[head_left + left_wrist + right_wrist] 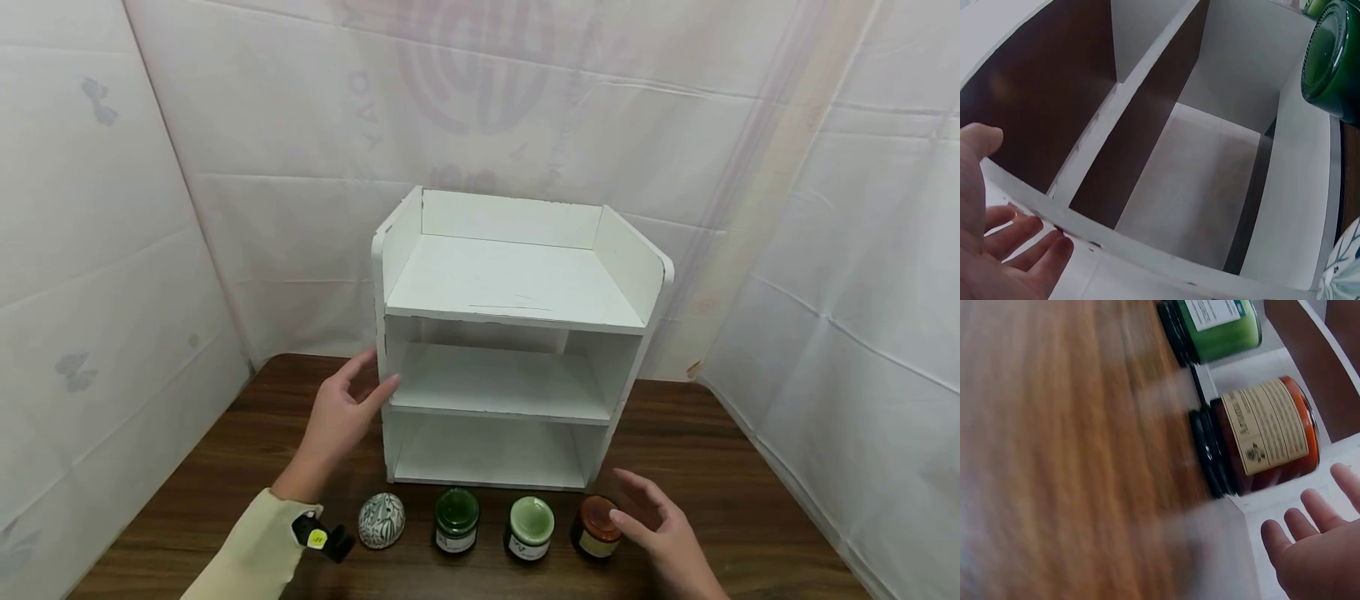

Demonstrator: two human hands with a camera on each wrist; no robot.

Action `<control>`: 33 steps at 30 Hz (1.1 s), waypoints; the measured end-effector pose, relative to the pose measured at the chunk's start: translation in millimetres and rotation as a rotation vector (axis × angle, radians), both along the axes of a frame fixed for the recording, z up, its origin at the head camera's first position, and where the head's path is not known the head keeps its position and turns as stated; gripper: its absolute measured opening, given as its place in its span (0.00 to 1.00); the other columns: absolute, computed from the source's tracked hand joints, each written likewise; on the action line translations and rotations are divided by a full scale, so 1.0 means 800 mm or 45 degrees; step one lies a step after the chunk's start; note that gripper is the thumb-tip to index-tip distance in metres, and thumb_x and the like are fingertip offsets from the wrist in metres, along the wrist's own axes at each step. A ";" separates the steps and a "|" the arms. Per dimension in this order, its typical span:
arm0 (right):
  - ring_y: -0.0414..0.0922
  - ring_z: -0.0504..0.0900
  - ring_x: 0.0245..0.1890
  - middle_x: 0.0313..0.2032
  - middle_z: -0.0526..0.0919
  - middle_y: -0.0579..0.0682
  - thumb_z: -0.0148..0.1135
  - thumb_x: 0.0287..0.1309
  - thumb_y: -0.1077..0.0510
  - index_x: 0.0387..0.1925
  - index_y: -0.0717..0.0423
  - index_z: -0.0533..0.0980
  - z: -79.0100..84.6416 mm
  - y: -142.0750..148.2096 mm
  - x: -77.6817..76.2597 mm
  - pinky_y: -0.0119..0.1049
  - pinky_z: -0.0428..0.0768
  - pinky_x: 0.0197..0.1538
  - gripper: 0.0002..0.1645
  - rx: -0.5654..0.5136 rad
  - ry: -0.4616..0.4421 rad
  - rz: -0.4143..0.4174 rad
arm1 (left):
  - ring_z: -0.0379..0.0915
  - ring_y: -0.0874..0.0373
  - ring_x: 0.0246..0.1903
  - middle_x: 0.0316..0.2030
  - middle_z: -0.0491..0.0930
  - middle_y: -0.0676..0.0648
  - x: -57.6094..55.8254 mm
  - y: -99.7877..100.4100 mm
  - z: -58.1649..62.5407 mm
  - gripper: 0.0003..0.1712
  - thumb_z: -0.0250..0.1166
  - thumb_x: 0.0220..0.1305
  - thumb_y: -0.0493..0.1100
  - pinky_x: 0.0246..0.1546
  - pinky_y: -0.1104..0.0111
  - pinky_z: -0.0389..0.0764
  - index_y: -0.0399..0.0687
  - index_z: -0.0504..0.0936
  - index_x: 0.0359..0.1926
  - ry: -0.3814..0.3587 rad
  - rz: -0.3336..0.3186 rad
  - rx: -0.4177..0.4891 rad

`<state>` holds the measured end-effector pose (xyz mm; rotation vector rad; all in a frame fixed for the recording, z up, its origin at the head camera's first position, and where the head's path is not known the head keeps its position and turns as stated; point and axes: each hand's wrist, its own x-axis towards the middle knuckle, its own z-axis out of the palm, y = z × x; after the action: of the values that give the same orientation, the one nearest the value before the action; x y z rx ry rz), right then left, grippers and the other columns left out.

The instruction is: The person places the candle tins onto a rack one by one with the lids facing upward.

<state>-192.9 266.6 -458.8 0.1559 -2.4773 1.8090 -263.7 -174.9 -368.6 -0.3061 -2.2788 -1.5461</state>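
Note:
A white wooden shelf unit [517,283] stands on the brown table. At its left side panel is my left hand [341,417], thumb in front of the edge and fingers outside; the left wrist view shows that hand [1004,250] spread around the edge without gripping it. My right hand [663,533] is beside an amber glass jar [598,527], thumb close to its rim, fingers loose. In the right wrist view the jar [1266,434] has a cream label, and the fingers lie apart from it.
Left of the amber jar, in a row before the shelf, are a light green jar [531,527], a dark green jar [456,518] and a round patterned piece [381,521]. White cloth walls [300,100] enclose the table [697,442] at the back and sides.

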 end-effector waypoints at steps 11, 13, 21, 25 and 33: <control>0.31 0.81 0.54 0.68 0.74 0.62 0.72 0.59 0.65 0.70 0.62 0.69 -0.008 -0.014 0.006 0.24 0.79 0.53 0.39 -0.116 -0.073 0.047 | 0.83 0.46 0.55 0.56 0.84 0.38 -0.002 0.012 0.006 0.30 0.70 0.68 0.51 0.49 0.77 0.80 0.45 0.78 0.67 0.036 0.147 0.020; 0.33 0.82 0.53 0.67 0.74 0.62 0.73 0.57 0.65 0.69 0.62 0.69 -0.009 -0.015 0.005 0.25 0.80 0.52 0.39 -0.118 -0.075 0.048 | 0.84 0.46 0.53 0.54 0.85 0.38 -0.002 0.013 0.006 0.28 0.71 0.68 0.51 0.46 0.78 0.80 0.44 0.80 0.65 0.052 0.169 0.014; 0.35 0.83 0.50 0.63 0.78 0.62 0.77 0.53 0.63 0.69 0.60 0.70 -0.011 -0.012 0.002 0.28 0.81 0.51 0.43 -0.068 -0.139 0.059 | 0.85 0.47 0.51 0.53 0.86 0.39 -0.001 0.012 0.008 0.28 0.71 0.67 0.50 0.43 0.84 0.77 0.42 0.82 0.63 0.082 0.208 -0.031; 0.33 0.83 0.49 0.61 0.79 0.62 0.78 0.53 0.61 0.69 0.60 0.70 -0.013 -0.010 0.001 0.28 0.81 0.50 0.43 -0.024 -0.147 0.062 | 0.84 0.48 0.52 0.54 0.86 0.39 0.000 0.008 0.010 0.29 0.71 0.67 0.53 0.43 0.83 0.77 0.42 0.81 0.63 0.049 0.194 -0.051; 0.32 0.83 0.49 0.60 0.80 0.63 0.79 0.50 0.62 0.68 0.62 0.70 -0.016 -0.010 0.000 0.27 0.80 0.51 0.44 0.023 -0.096 0.083 | 0.79 0.46 0.58 0.61 0.82 0.40 0.004 -0.006 0.017 0.36 0.67 0.68 0.62 0.44 0.82 0.77 0.45 0.78 0.67 -0.097 0.122 -0.062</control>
<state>-192.6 258.9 -471.3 0.1747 -2.5693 1.8517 -260.1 -179.6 -355.0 -0.1506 -2.3555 -1.4798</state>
